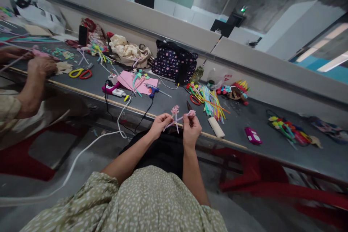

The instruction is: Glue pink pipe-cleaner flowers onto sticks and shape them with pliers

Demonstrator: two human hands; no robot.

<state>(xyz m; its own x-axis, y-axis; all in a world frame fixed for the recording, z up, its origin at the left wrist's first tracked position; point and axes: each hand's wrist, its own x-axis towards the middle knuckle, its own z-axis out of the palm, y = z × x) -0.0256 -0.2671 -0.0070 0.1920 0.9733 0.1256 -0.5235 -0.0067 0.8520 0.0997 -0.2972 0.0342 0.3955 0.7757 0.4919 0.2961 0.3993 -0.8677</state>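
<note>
Just above my lap, at the table's front edge, both hands are closed on pieces of pipe-cleaner craft. My left hand (160,125) pinches the stem of a pink pipe-cleaner flower (175,109), its looped head pointing up. Between the fingers and thumb of my right hand (192,128) is a second pink pipe-cleaner flower (191,113), with a pale lilac stem (178,119) reaching toward my left hand. The stems cross between the hands. Close behind my right hand, the dark tip of a tool (189,106) shows; the rest is hidden.
Behind my hands lie a blue glue gun (153,90), pink paper (126,78), orange-handled scissors (195,99) and coloured pipe cleaners (213,103). A cardboard roll (216,127) is at right. A white cable (89,145) hangs at left, where a co-worker's hands (40,63) work.
</note>
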